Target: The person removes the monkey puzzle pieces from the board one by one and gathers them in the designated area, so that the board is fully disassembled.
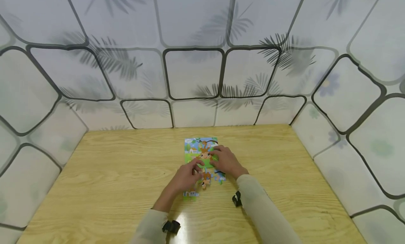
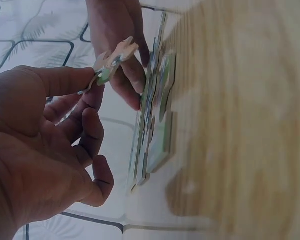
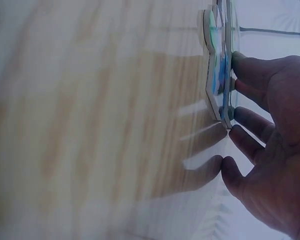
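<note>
In the left wrist view, my left hand (image 2: 45, 135) pinches a jigsaw puzzle piece (image 2: 112, 62) between thumb and fingers, raised off the table. The head view has this left hand over the lower left part of a picture puzzle (image 1: 191, 145) with a brown cartoon animal on green and blue. My right hand (image 1: 228, 162) lies at the puzzle's right side. Its fingertips touch the puzzle edge in the right wrist view, with the fingers spread and loosely bent. Below the puzzle are loose pieces: a brown-and-blue one (image 1: 207, 177) and a blue one (image 1: 219, 176).
Another piece (image 1: 191, 194) with a small house lies nearer to me, below the left hand. All of it lies on a light wooden table (image 1: 126, 173). A patterned wall covering (image 1: 196, 73) rises behind the table and along both sides.
</note>
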`<state>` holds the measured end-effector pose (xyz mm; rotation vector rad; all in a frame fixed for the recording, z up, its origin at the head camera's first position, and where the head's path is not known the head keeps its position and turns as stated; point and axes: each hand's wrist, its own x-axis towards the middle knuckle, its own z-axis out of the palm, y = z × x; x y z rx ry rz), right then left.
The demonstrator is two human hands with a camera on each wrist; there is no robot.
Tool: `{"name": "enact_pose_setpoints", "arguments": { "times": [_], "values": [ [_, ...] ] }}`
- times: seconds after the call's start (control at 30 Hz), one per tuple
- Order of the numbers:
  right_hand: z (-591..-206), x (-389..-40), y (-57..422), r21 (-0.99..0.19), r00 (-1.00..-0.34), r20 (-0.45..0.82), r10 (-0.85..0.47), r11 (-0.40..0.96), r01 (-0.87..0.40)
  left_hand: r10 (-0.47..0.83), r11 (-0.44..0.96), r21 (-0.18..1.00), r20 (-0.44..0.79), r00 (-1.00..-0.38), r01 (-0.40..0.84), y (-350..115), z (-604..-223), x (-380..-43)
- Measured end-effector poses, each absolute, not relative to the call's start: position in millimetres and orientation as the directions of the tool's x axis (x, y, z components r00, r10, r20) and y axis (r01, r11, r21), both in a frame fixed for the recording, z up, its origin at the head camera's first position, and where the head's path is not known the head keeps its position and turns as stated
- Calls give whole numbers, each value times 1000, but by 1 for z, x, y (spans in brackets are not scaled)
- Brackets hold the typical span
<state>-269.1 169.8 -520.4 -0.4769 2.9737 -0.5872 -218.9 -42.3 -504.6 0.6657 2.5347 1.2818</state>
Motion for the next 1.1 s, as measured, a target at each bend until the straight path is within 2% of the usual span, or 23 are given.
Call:
{"name": "enact_pose_setpoints", "arguments": {
  "times": [0.33,0.67,1.1],
  "values": [
    [-520,-269,169,-392,-951,-21,-307,878,-275,546,559,768,-59,-835,312,-37,-505,-208],
    [-521,-269,168,-397,-958,-30,-285,883,-251,543,681,610,-49,-838,405,-32,-504,-203],
    [-520,-271,169,-422,-962,-6,-273,873,-245,498,688,624,-35,-866,371,-33,-505,-202]
  ]
}}
